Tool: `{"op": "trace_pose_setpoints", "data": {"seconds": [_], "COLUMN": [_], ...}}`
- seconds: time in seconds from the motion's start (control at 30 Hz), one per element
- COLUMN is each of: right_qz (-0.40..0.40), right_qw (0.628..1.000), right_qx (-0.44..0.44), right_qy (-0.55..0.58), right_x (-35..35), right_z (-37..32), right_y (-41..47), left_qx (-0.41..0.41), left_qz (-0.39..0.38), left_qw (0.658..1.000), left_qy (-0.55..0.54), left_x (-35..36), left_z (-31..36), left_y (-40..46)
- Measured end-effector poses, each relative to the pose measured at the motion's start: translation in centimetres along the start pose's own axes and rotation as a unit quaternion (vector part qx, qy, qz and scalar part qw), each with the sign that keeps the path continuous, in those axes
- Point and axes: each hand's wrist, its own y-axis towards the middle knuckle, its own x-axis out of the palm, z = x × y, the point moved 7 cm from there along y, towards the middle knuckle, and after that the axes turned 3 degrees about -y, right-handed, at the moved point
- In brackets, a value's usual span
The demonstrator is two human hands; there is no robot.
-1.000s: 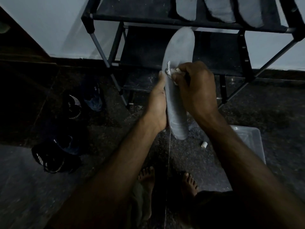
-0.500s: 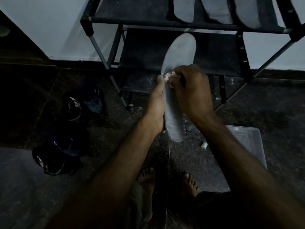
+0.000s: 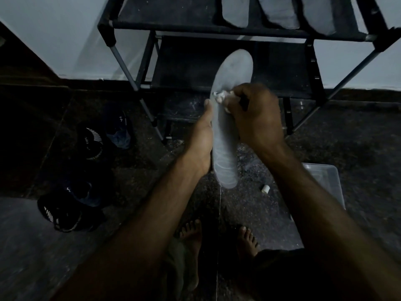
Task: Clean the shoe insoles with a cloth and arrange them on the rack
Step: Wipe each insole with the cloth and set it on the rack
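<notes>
A pale grey insole (image 3: 233, 72) stands upright in the middle of the view, toe end up. My left hand (image 3: 200, 140) grips its left edge from behind. My right hand (image 3: 256, 118) is closed on a small white cloth (image 3: 221, 97) and presses it against the insole's middle. Several more insoles (image 3: 235, 11) lie side by side on the top shelf of the black rack (image 3: 217, 30) straight ahead. Their far ends are cut off by the frame's top edge.
Dark sneakers (image 3: 65, 211) and more shoes (image 3: 95, 140) lie on the dark floor to the left. A clear plastic tub (image 3: 327, 183) sits on the floor to the right, a small white cap (image 3: 265, 189) beside it. My bare feet (image 3: 191, 242) stand below. White wall behind the rack.
The insole and both hands have shifted slightly lower in view. The right hand's cloth has moved a little along the insole's middle. The grip of both hands is unchanged.
</notes>
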Motion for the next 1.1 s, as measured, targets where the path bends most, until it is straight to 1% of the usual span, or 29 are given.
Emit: {"op": "trace_pose_setpoints", "data": {"seconds": [0.07, 0.13, 0.2, 0.3, 0.37, 0.43, 0.5, 0.6, 0.63, 0.7, 0.8, 0.87, 1.0, 1.03, 1.1], "right_qz": [0.050, 0.072, 0.068, 0.039, 0.029, 0.018, 0.000, -0.024, -0.026, -0.016, -0.011, -0.037, -0.156, -0.158, -0.111], "right_qw": [0.998, 0.997, 0.994, 0.959, 0.938, 0.930, 0.940, 0.962, 0.971, 0.990, 0.997, 0.995, 0.986, 0.985, 0.991], "right_qx": [0.010, 0.018, 0.040, 0.107, 0.127, 0.134, 0.121, 0.072, 0.050, -0.009, -0.076, -0.087, -0.061, -0.062, -0.069], "right_qy": [-0.030, -0.014, 0.078, 0.259, 0.321, 0.341, 0.319, 0.264, 0.234, 0.139, 0.026, -0.013, -0.022, -0.022, -0.025], "right_x": [-0.7, -1.5, -2.1, -2.5, -2.8, -2.9, -2.6, -1.8, -1.6, -1.3, -0.8, -0.2, 1.4, 1.5, 1.2], "right_z": [0.8, 1.1, 1.0, 1.5, 1.6, 1.6, 1.0, -0.4, -0.9, -1.8, -3.0, -3.6, -4.0, -4.0, -3.9], "right_y": [0.3, 0.3, 0.2, 0.1, 0.1, -0.1, -0.3, -0.5, -0.6, -0.9, -1.3, -1.7, -2.2, -2.3, -2.2], "left_qx": [-0.009, -0.014, -0.014, -0.001, 0.005, 0.006, 0.017, 0.041, 0.048, 0.050, 0.029, 0.005, 0.016, 0.016, -0.015], "left_qz": [-0.012, -0.010, -0.013, -0.023, -0.032, -0.038, -0.026, 0.002, 0.008, -0.009, -0.035, -0.031, 0.009, 0.012, 0.009], "left_qw": [1.000, 0.999, 1.000, 0.999, 0.995, 0.991, 0.991, 0.995, 0.996, 0.994, 0.989, 0.988, 0.994, 0.995, 0.998], "left_qy": [0.027, 0.034, 0.016, -0.039, -0.094, -0.127, -0.133, -0.089, -0.081, -0.094, -0.141, -0.150, -0.105, -0.096, -0.060], "left_x": [0.1, 0.1, 0.2, -0.1, -0.5, -0.9, -1.4, -2.4, -2.5, -2.1, -1.5, -1.3, -0.8, -0.7, -1.1], "left_z": [-0.4, -0.4, 0.0, 1.0, 1.7, 2.1, 2.5, 3.0, 3.1, 3.0, 2.5, 2.5, 3.3, 3.2, 2.6], "left_y": [0.0, 0.0, 0.1, 0.2, 0.3, 0.4, 0.6, 0.9, 1.0, 0.9, 0.7, 0.3, -0.4, -0.4, -0.3]}}
